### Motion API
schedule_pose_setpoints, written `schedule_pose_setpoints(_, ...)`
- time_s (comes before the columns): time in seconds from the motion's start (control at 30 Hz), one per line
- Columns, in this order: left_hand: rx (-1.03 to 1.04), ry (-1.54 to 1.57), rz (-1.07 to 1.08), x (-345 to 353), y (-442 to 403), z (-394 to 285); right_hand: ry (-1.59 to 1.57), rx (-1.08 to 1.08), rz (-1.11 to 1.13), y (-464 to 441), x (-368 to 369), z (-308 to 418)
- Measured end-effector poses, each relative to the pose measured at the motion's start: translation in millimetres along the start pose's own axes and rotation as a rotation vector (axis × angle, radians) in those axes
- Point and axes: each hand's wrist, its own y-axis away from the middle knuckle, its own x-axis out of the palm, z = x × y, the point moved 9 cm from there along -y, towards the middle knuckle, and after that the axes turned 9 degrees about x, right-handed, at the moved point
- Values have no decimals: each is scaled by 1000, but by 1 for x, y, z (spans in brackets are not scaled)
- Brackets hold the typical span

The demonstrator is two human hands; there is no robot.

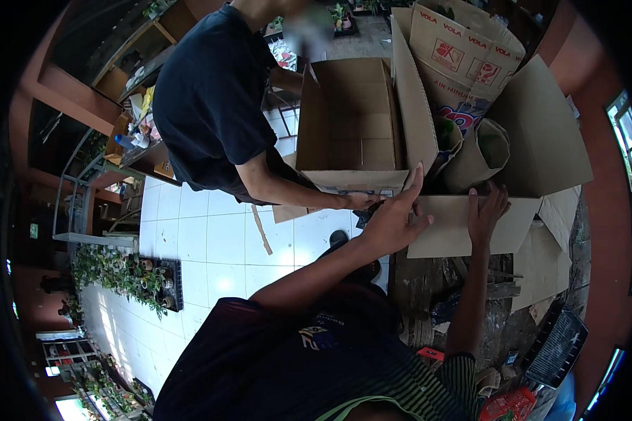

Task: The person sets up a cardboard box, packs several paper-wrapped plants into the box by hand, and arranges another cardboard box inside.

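Note:
A large cardboard box [541, 133] stands on a worn wooden surface, its flaps raised at the sides and its front flap [463, 228] hanging outward. Inside are rolled paper wraps [481, 158] with some green showing, and a printed carton piece [463, 56] rises behind them. My right hand [487, 214] grips the box's front rim, fingertips curled over the edge. My left hand [397, 221] is at the left front corner, index finger stretched up against the cardboard and thumb apart. Beside that corner is a second, open cardboard box [351, 116], bare inside.
At left, a person in a dark shirt [211, 105] reaches a hand [361, 201] under the second box, close to my left hand. Potted plants [126, 277] stand on the white tiled floor [218, 238]. A black tray [556, 344] and a red packet [509, 405] lie lower right.

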Motion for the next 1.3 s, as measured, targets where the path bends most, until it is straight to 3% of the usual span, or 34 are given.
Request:
schedule_pose_setpoints(0.33, 15, -29, 17, 1, 4, -4, -15, 31, 33, 4, -2, 3)
schedule_pose_setpoints(0.37, -79, 8, 74, 6, 4, 1, -24, 31, 28, 4, -2, 4)
schedule_pose_setpoints(0.57, 11, -28, 81, 24, 4, -4, -47, 18, 14, 7, -1, 3)
schedule_pose_setpoints(0.73, -149, -4, 148, 34, -1, 4, 10, -5, 70, 5, 2, -1)
schedule_pose_setpoints(0.8, 98, -118, -54, 12, -7, -4, 12, -25, 75, 4, 3, -2)
schedule_pose_setpoints(0.97, 217, -368, -39, -53, -33, -17, 28, -20, 84, 6, 4, -4)
schedule_pose_setpoints(1.1, 318, -552, 16, -62, -46, -22, 14, -19, 71, 4, 4, -3)
schedule_pose_setpoints(1.23, 266, -471, -30, -58, -38, -14, 33, 3, 90, 3, 4, -5)
schedule_pose_setpoints(1.3, 142, -163, -28, -50, -31, 3, 9, 17, 99, 4, 4, -5)
